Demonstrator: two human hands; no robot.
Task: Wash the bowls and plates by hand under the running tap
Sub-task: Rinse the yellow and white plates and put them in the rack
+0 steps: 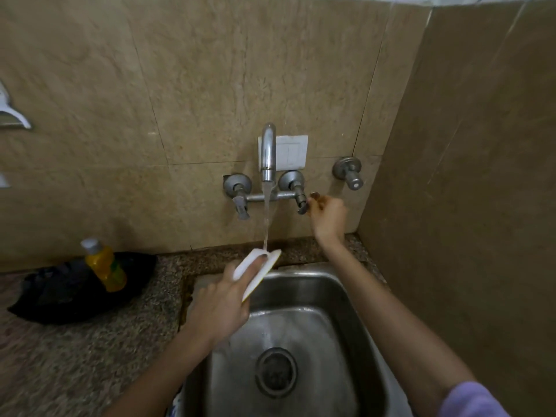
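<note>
A white plate [272,260] sits tilted under the water stream [266,218] above the sink [346,311], the left hand [222,299] holding it with fingers [255,264] laid across its face. The right hand [328,216] curls at the tap handle [301,201]; I cannot tell whether it grips. No other dishes show, so washing is probably just starting or nearly over.

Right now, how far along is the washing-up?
Done: water is running from the tap spout. In hand: the left hand holds a white plate in the stream while the right hand is at the right tap handle. Left: unclear; no other bowls or plates, washed or dirty, show in the steel sink or on the counter.
</note>
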